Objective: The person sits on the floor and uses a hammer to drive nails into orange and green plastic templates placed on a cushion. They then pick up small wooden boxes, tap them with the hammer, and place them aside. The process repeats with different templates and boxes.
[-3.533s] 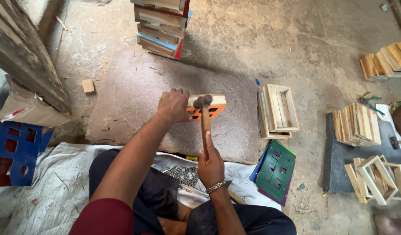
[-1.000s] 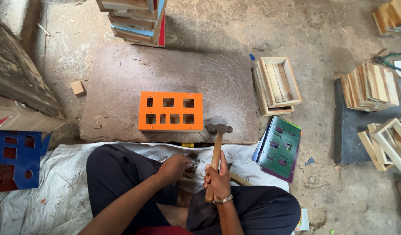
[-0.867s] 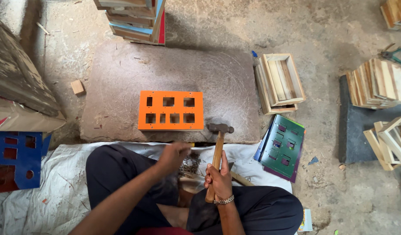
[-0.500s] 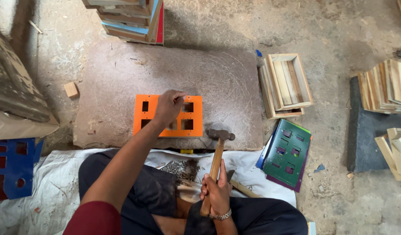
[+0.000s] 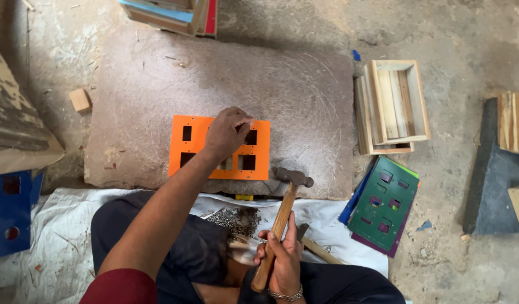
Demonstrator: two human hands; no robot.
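The orange panel (image 5: 214, 147), pierced with rectangular cut-outs, is lying flat on the stone slab (image 5: 304, 90). The left hand (image 5: 225, 132) is resting on its upper middle, fingertips pinched together; whether they are holding anything cannot be told. The right hand (image 5: 282, 262) is gripping the wooden-handled hammer (image 5: 282, 222) closed-fisted, its head hovering just beside the panel's lower right corner. 1 pile of nails (image 5: 234, 217) is lying on the lap.
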